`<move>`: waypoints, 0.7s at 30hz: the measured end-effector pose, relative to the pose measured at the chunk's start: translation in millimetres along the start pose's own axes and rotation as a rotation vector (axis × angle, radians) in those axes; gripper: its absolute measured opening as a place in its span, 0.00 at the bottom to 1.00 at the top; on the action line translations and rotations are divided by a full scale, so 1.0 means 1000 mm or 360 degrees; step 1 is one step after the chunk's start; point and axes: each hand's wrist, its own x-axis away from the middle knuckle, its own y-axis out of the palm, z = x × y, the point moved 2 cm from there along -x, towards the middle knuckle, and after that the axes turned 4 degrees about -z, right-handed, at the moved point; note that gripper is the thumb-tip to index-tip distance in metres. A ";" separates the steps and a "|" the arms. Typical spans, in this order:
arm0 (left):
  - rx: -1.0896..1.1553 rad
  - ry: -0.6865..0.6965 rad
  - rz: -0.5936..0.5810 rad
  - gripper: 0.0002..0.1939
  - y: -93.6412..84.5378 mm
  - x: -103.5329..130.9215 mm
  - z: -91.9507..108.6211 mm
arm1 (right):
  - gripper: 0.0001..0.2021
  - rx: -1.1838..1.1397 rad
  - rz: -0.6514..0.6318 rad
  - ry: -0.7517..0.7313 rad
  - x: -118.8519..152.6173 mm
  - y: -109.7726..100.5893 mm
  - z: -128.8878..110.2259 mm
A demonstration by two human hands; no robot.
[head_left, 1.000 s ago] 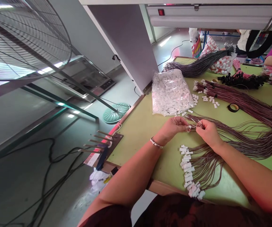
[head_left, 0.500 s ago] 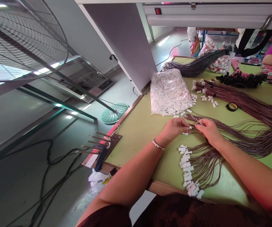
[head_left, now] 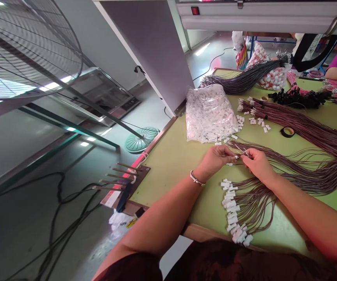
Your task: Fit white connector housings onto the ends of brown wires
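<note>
Pinching white connector point(head_left: 236, 157) in left fingers point(head_left: 227, 150), right fingers point(head_left: 250, 153) clamped on wires point(head_left: 239, 149), apparently closer than before

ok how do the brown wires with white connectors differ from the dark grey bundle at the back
The brown wires are brownish, while the dark grey bundle is much darker. The brown wires end in chunky white connectors; the dark grey bundle shows thin, silvery ends. The brown wires fan out; the dark grey bundle is gathered thickly. Both lie on the green table.
</note>
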 end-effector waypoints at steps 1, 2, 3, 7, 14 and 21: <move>0.0007 0.0000 -0.0003 0.13 0.001 0.000 0.000 | 0.09 0.0015 -0.0004 -0.0011 0.000 0.001 0.000; 0.0023 -0.0003 -0.0003 0.13 0.002 0.000 -0.001 | 0.09 0.0031 -0.0008 -0.0028 0.000 0.002 0.000; 0.0043 -0.0006 0.0000 0.13 0.004 0.000 -0.001 | 0.09 0.0047 -0.0011 -0.0046 0.000 0.002 0.000; 0.0048 -0.0014 0.0078 0.11 0.008 0.002 0.000 | 0.09 0.0139 0.0005 -0.0130 0.002 0.003 0.000; 0.0328 -0.0099 0.0269 0.13 0.012 0.004 -0.003 | 0.10 0.0313 0.0044 -0.0316 0.004 0.003 -0.004; 0.0258 -0.0028 0.0229 0.12 0.017 0.004 -0.001 | 0.10 0.0447 0.0065 -0.0370 0.002 0.003 -0.007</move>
